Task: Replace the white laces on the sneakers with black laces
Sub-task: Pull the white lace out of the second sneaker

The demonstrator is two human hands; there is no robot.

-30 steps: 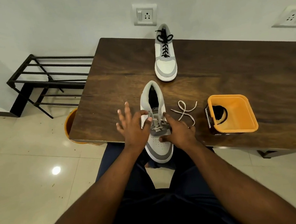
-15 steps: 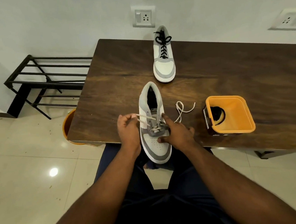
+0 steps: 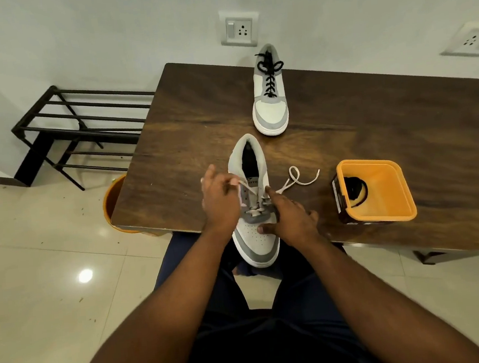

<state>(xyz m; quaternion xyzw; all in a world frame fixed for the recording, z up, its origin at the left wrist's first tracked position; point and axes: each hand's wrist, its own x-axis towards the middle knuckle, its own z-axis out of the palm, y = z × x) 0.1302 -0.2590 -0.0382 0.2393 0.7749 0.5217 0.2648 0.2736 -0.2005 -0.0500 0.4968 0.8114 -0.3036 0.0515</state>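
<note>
A grey and white sneaker lies at the table's near edge, its toe over the edge toward me. Its white lace is partly threaded, with a loose end curling on the table to the right. My left hand pinches a stretch of this lace at the shoe's left side and holds it taut. My right hand grips the shoe from the right, thumb on the toe box and index finger up along the eyelets. A second sneaker with black laces stands at the far edge.
An orange tub with a black lace coiled inside sits on the wooden table to the right. An orange bucket stands on the floor under the table's left corner. A black metal rack is against the left wall.
My left hand went from spread fingers over the shoe to pinching the white lace and drawing it out to the left. My right hand has stayed on the shoe.
</note>
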